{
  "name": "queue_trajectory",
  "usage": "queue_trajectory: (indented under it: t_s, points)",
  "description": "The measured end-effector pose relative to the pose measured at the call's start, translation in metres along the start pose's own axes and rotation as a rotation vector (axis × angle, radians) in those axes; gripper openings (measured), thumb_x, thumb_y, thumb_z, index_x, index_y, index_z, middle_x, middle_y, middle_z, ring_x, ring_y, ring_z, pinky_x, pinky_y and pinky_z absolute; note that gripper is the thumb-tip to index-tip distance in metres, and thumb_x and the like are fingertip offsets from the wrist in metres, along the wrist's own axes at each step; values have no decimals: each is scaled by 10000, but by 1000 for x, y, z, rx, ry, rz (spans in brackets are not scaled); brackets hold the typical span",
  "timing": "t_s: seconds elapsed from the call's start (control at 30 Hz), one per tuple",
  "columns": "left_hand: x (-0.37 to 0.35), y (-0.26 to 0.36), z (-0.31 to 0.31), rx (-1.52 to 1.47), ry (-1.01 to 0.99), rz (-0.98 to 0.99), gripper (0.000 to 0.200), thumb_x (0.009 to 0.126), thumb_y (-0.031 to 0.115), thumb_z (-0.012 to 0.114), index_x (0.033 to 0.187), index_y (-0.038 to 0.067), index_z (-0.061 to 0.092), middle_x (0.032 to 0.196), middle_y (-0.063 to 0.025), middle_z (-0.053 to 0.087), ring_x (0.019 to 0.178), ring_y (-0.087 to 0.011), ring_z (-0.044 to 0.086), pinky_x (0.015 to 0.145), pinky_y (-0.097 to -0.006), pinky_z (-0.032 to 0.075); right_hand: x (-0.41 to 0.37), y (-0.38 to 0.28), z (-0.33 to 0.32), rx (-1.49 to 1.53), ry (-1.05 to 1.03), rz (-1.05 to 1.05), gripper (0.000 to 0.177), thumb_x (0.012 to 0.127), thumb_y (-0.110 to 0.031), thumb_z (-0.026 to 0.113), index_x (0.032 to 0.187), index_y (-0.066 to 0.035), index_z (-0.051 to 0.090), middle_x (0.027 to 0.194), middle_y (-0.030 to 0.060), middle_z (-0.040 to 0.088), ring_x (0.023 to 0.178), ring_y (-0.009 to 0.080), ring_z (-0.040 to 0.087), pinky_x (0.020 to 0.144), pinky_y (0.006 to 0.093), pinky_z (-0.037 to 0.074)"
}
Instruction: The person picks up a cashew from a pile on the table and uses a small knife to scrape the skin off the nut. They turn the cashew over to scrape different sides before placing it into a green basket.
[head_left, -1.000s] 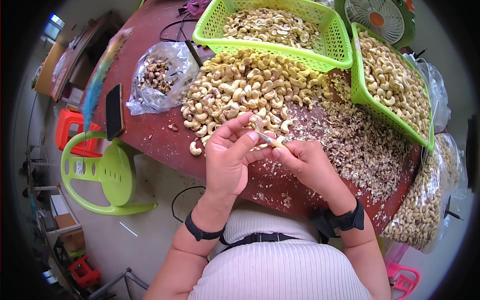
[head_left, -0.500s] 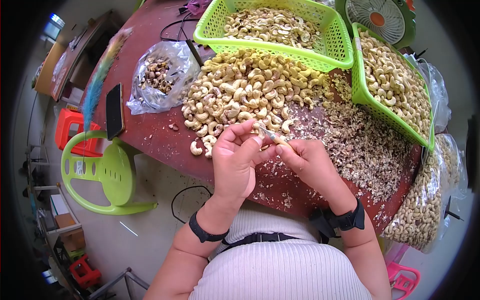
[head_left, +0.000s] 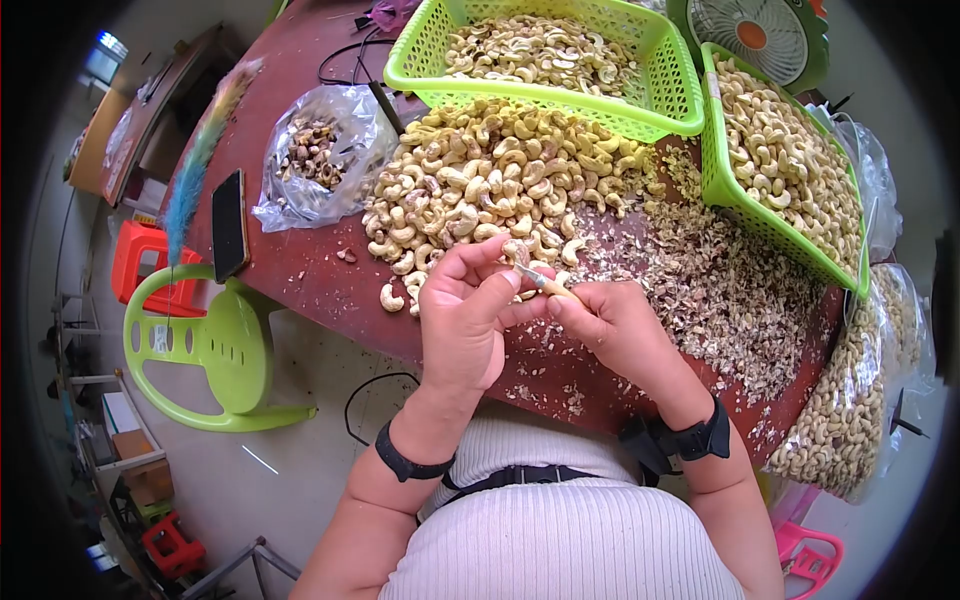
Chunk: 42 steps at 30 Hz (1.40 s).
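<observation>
We see left hand pinching one cashew over the desk, right hand closed on a knife, tip right by it. Back basket, right basket, right bag hold kernels; left bag, dark bits.

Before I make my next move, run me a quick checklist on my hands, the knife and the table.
1. Cashew held in left hand: ok.
2. Small knife gripped by its handle in right hand: ok.
3. Blade not touching left thumb: cannot tell; they are very close.
4. Table free of skin flakes: not ok, they are scattered widely.
5. Phone away from the flake heap: ok, near the table's left edge.
</observation>
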<state>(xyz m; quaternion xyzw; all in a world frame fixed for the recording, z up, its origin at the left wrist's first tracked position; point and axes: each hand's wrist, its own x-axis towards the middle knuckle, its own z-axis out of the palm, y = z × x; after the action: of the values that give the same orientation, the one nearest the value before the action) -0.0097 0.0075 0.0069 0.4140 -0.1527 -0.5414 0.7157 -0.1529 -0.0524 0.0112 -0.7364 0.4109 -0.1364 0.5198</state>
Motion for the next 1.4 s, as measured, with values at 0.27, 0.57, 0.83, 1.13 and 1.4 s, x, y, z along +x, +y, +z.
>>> queue_trajectory:
  t_s: [0.27,0.57,0.83,1.13,1.4]
  points:
    - [-2,-6,0,-102,-11,-38,206,773,-57,483,978,-36,478,890,-121,558,784,-211,602,641,-306,556,-1,-2,-2,55,2,18,333,817,-294,528,726,20,591,471,67,453,444,90,396,427,275,352]
    - [3,-3,-5,-91,-78,-96,293,759,-14,530,1049,-13,482,924,-139,575,853,-272,601,667,-341,556,0,4,0,81,-15,18,349,818,-300,531,694,22,578,464,54,443,440,83,383,419,272,338]
    - [3,-2,-3,-52,-62,-70,248,751,-38,503,999,-20,509,886,-142,583,838,-278,604,644,-332,565,-1,2,-1,72,-24,25,328,809,-281,539,682,20,574,466,54,451,440,83,385,421,277,343]
    - [-2,-7,-6,-77,-72,-66,228,745,-52,482,969,-26,512,902,-135,570,874,-267,590,691,-324,555,-1,-1,-4,85,-64,76,318,800,-266,542,672,23,571,471,45,463,443,78,391,419,272,341]
    - [0,-12,-7,-189,-73,-127,239,756,-40,492,993,-15,499,920,-128,569,873,-254,590,726,-333,540,0,8,-2,181,-23,70,335,814,-273,533,654,18,570,469,10,432,452,60,368,411,257,319]
